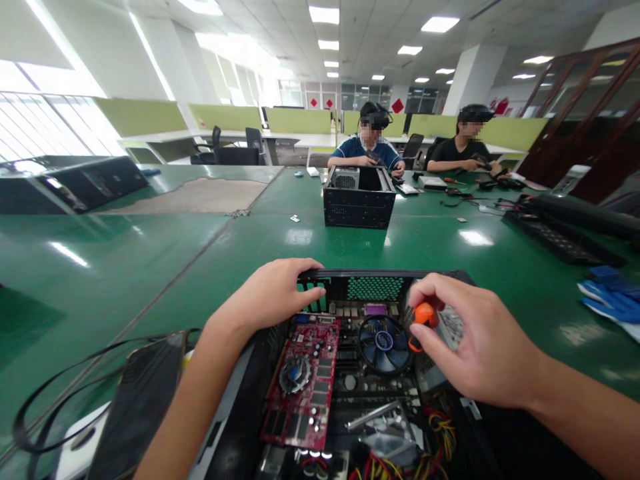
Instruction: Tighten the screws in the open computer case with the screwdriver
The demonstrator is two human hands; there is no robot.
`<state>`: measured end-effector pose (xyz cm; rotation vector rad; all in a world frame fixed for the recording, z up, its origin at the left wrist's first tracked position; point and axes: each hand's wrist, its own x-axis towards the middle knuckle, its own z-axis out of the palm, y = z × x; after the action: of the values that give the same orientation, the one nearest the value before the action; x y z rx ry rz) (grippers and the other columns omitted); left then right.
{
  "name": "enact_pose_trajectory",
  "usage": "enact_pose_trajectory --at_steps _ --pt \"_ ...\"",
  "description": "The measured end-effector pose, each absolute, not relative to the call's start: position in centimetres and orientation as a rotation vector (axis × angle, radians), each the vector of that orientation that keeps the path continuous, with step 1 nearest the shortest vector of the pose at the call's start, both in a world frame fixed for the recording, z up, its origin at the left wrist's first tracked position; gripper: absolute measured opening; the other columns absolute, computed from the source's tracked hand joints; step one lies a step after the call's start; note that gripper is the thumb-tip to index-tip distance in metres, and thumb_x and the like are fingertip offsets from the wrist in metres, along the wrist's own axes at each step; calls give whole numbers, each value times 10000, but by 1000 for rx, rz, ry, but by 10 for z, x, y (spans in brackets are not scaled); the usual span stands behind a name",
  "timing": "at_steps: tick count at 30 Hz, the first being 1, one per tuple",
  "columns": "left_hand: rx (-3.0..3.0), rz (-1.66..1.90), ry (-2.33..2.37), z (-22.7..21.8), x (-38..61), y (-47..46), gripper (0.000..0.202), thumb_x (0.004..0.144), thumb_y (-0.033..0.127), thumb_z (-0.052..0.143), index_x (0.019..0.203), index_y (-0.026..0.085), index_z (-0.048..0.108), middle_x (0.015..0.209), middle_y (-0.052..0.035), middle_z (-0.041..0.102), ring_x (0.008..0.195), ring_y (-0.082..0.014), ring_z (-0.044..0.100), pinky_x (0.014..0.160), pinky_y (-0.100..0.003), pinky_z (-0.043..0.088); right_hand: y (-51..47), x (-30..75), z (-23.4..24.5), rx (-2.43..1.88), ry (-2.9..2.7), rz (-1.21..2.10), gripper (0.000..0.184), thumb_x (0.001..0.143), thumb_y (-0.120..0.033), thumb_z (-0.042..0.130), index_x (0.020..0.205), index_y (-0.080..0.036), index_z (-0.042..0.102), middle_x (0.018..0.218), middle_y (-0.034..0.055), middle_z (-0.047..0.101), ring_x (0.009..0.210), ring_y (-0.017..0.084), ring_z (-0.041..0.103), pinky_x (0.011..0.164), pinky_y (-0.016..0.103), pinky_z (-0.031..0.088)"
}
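Note:
An open computer case (240, 407) lies in front of me with its inside facing up. My left hand (280, 290) holds its far edge, the fingers over the rim and the thumb on the inner side. Between the thumb and fingers of my right hand (475, 340) is a screwdriver (425, 315) with an orange and black handle; its shaft and tip are hidden. Inside the case, a red graphics card (313, 393) sits below my left hand. Left of the screwdriver is the round CPU fan (384, 341). Colored cables (440, 427) bunch near the power supply side.
Across the green table (220, 267) stands another black case (359, 207). Two people (367, 143) work at the far side. A dark panel with a strap (145, 393) lies at left, blue gloves (607, 297) at right. Another case (95, 183) lies far left.

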<state>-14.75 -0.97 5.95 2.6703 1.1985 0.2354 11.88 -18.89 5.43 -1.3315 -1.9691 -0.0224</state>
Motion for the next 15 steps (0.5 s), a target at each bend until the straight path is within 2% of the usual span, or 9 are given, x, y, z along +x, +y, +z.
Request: enact_pose_trajectory --at_steps 8,12,15 --pt "2666 238 1193 62 -147 -12 467 950 478 663 1318 221 792 1312 -101 841 1133 -323 795 1038 -426 589 -189 122 57 -1279 -1976 -10 264 894 -85 621 1098 -253 638 862 1 759 708 183 733 667 301 583" --pt "2667 250 1185 62 -147 -11 466 947 484 662 1305 220 800 1309 -103 842 1141 -332 795 1037 -429 594 -192 123 53 -1151 -1996 -12 252 988 -135 653 1208 -258 638 1042 61 829 909 222 822 818 328 658" --pt "2663 251 1188 61 -146 -10 468 947 487 655 1298 214 803 1321 -108 838 1161 -341 790 1039 -433 593 -193 122 49 -1055 -2045 21 261 1037 -146 639 1273 -256 633 1146 90 847 1062 230 835 937 334 669"
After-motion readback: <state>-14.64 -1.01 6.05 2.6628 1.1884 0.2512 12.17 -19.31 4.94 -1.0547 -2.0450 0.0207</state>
